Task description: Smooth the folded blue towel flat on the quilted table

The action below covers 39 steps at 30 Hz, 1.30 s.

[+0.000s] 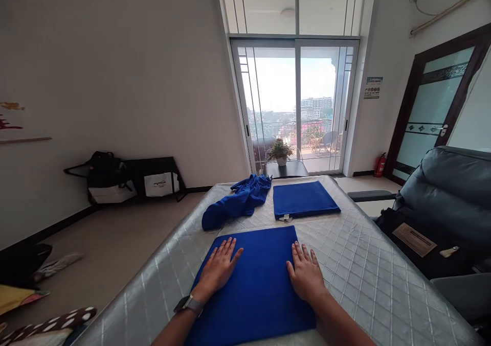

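A flat piece of blue cloth (261, 290) lies spread in front of me on the silver quilted mattress (356, 279). My left hand (220, 267) rests flat near its left edge, fingers stretched out; a watch (190, 304) is on that wrist. On the opposite edge my right hand (306, 273) lies flat with its fingers extended, partly over the mattress. Beyond, to the right, sits a neatly folded blue cloth (305, 199) with a small white tag (286, 217). A crumpled blue cloth (241, 200) is heaped at the far left.
To the right stands a dark leather armchair (452, 198) holding a brown card (414, 238). Past the mattress's far end, a potted plant (281, 152) is on a small dark table (287, 170) by the sliding glass door (264, 95). Bags (107, 177) lean against the left wall.
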Tool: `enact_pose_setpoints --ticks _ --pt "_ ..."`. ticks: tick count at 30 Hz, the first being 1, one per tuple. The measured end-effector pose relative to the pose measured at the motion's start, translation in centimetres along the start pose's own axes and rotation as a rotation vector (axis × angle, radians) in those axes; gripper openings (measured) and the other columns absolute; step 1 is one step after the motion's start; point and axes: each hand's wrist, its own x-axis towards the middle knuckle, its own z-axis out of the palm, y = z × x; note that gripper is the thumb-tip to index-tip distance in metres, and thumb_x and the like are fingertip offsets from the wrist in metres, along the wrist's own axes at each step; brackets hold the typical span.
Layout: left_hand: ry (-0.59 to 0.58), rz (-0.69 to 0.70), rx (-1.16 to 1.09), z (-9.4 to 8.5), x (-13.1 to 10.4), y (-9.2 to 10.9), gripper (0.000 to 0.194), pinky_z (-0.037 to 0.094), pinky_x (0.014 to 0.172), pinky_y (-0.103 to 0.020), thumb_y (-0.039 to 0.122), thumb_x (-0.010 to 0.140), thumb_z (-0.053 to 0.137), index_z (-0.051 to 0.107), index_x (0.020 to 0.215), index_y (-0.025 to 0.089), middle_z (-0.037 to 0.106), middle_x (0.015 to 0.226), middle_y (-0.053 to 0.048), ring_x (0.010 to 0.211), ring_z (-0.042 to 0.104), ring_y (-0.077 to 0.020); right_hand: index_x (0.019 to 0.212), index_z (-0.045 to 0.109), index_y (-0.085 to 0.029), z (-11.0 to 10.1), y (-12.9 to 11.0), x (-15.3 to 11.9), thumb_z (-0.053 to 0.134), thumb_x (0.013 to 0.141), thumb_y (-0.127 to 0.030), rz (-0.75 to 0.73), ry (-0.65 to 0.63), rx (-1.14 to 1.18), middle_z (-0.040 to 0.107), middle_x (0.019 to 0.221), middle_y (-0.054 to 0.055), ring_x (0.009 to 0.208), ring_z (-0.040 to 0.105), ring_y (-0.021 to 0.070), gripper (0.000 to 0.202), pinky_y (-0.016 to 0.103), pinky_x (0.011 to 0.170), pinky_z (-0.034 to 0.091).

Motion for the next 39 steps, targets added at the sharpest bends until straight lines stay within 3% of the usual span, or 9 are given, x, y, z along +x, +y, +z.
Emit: enact_pose_setpoints --ticks 2,5,15,18,23,27,34,39 --pt "0.021 -0.037 0.007 0.5 -0.7 -2.1 0.055 0.028 0.116 -0.05 0.044 0.101 0.025 0.039 0.15 0.022 0.039 0.156 -0.01 0.146 0.031 -0.0276 0.156 0.017 -0.017 0.0 -0.1 0.0 0.02 0.099 -0.045 0.004 0.0 -0.016 0.012 0.162 0.002 0.15 0.005 0.0219 0.064 0.043 0.121 0.0" --pt "0.043 -0.11 -0.011 0.7 -1.1 -3.1 0.059 0.031 0.115 -0.048 0.047 0.101 0.023 0.039 0.15 0.018 0.04 0.155 -0.012 0.145 0.032 -0.0286 0.156 0.016 -0.017 0.0 -0.1 0.1 0.02 0.099 -0.046 0.003 -0.008 -0.046 0.013 0.162 0.002 0.15 0.006 0.022 0.065 0.043 0.121 0.001" --pt "0.067 -0.112 -0.015 0.2 -1.0 -2.0 0.059 0.03 0.114 -0.049 0.048 0.1 0.027 0.043 0.147 0.016 0.038 0.156 -0.015 0.145 0.031 -0.0304 0.156 0.017 -0.018 -0.5 -0.1 0.4 0.018 0.099 -0.046 0.003 -0.035 -0.094 0.015 0.162 0.0 0.15 0.008 0.0208 0.064 0.043 0.12 0.005" --pt "0.064 -0.161 -0.037 -0.1 -1.0 -1.8 0.065 0.03 0.114 -0.047 0.053 0.099 0.027 0.039 0.149 0.012 0.037 0.156 -0.017 0.145 0.03 -0.0302 0.156 0.019 -0.018 -1.4 -0.4 1.7 0.018 0.099 -0.043 -0.01 -0.028 -0.12 0.016 0.162 0.001 0.15 0.009 0.0205 0.062 0.043 0.12 0.006" --pt "0.076 -0.111 -0.055 -0.3 -1.3 -1.8 0.06 0.028 0.115 -0.049 0.049 0.1 0.028 0.042 0.148 0.016 0.039 0.156 -0.015 0.146 0.029 -0.031 0.156 0.018 -0.014 -2.6 -1.0 5.4 0.018 0.099 -0.044 -0.013 -0.001 -0.141 0.016 0.162 0.003 0.15 0.01 0.0202 0.064 0.041 0.119 0.007" --pt "0.125 -0.075 -0.084 0.0 -1.3 -2.1 0.057 0.03 0.113 -0.052 0.05 0.1 0.027 0.044 0.147 0.023 0.046 0.152 -0.012 0.144 0.033 -0.03 0.155 0.02 -0.013 -1.9 -0.7 7.3 0.018 0.099 -0.041 -0.015 -0.006 -0.139 0.019 0.162 0.005 0.149 0.012 0.0187 0.063 0.038 0.119 0.009" --pt "0.068 -0.158 -0.045 0.5 -0.9 -2.1 0.073 0.028 0.116 -0.048 0.057 0.098 0.022 0.036 0.149 0.006 0.035 0.156 -0.019 0.146 0.029 -0.03 0.156 0.02 -0.015 0.0 0.4 7.9 0.017 0.099 -0.041 -0.018 0.047 -0.124 0.018 0.162 0.004 0.149 0.014 0.0183 0.062 0.037 0.119 0.005" --pt "-0.011 -0.107 -0.028 0.4 -0.9 -2.5 0.066 0.024 0.117 -0.047 0.053 0.098 0.024 0.035 0.151 0.014 0.029 0.16 -0.014 0.148 0.023 -0.0284 0.155 0.023 -0.014 0.1 0.7 8.1 0.016 0.1 -0.042 -0.039 0.084 -0.088 0.021 0.161 0.004 0.149 0.015 0.0193 0.062 0.037 0.119 0.005"
